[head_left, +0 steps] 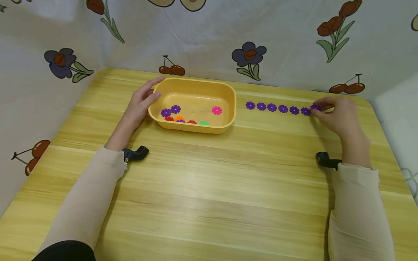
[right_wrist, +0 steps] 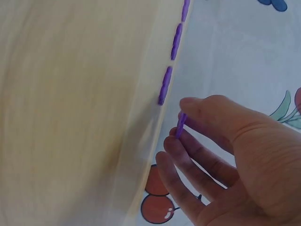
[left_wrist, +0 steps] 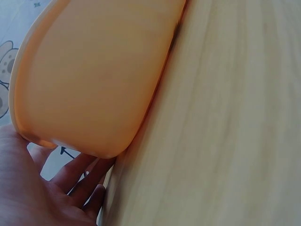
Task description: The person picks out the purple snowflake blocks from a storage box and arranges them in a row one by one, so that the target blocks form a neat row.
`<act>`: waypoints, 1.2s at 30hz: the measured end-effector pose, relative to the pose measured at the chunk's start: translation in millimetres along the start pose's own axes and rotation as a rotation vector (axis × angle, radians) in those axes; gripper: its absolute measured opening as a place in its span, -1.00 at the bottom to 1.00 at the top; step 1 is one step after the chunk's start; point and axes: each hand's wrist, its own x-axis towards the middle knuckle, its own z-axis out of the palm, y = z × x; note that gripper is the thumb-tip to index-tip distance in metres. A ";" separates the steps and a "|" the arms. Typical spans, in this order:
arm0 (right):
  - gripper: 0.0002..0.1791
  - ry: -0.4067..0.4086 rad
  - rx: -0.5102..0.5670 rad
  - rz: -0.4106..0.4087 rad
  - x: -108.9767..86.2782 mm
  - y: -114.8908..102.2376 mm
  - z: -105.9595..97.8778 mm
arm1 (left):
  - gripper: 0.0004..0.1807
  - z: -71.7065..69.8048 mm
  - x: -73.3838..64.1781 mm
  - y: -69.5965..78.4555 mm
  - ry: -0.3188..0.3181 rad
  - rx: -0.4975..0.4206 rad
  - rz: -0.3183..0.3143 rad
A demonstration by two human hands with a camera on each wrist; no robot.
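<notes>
My right hand [head_left: 341,114] pinches a purple snowflake-shaped disc [right_wrist: 181,125] between thumb and fingers, just above the table. It is at the right end of a row of purple snowflake discs [head_left: 283,108], by the last one. My left hand [head_left: 137,105] holds the left end of a yellow plastic tub [head_left: 192,129], thumb at the rim and the other fingers along the outside. Inside the tub are two purple discs [head_left: 171,111], a pink disc [head_left: 217,110] and several red, orange, purple and green ones, partly hidden by the front wall.
Both hands work at the far side of a light wooden table [head_left: 228,181]. Right behind its back edge hangs a white cloth [head_left: 202,40] printed with flowers and cherries. A dark wrist camera sits on each wrist.
</notes>
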 end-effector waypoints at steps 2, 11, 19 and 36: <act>-0.61 -0.016 -0.018 0.017 -0.3 3.7 0.6 | -0.47 0.0 0.0 0.1 -0.001 -0.003 0.003; -0.61 -0.067 -0.023 0.056 -1.7 9.8 2.3 | -0.46 -0.9 -0.6 -0.2 0.000 -0.009 0.001; -0.52 -0.050 -0.005 0.068 0.6 5.2 -1.4 | -0.46 -0.6 -1.0 0.2 -0.005 -0.010 0.009; -0.56 0.032 0.057 -0.004 12.9 -55.3 3.2 | -0.46 1.7 0.0 2.1 -0.001 0.001 0.005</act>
